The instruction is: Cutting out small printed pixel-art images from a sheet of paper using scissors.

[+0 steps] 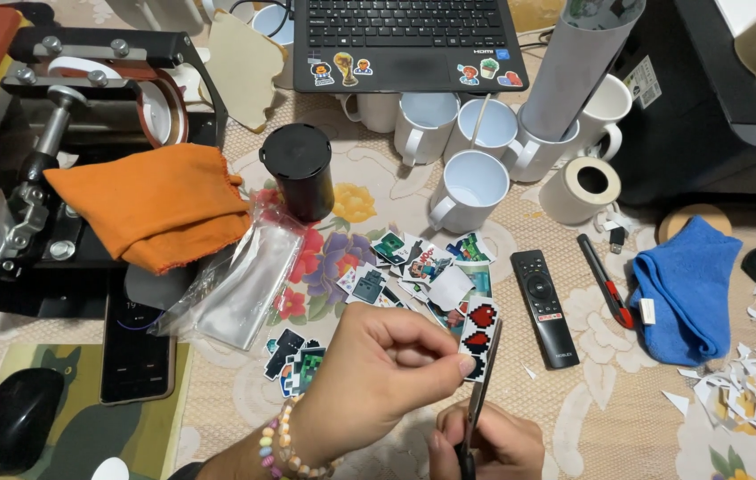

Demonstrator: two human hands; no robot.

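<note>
Pinching heart sticker strip [478, 340] in left hand [378, 378] fingers; right hand [494, 444] gripping scissors [482, 391]; cut stickers [414, 262], remote [544, 307] beyond.

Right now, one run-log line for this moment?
left hand: holds heart sticker strip | right hand: scissors cutting strip | cut stickers on table

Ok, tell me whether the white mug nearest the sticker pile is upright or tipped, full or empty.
Upright and empty: the white mug stands on its base, mouth facing up, bare white interior showing.
</note>
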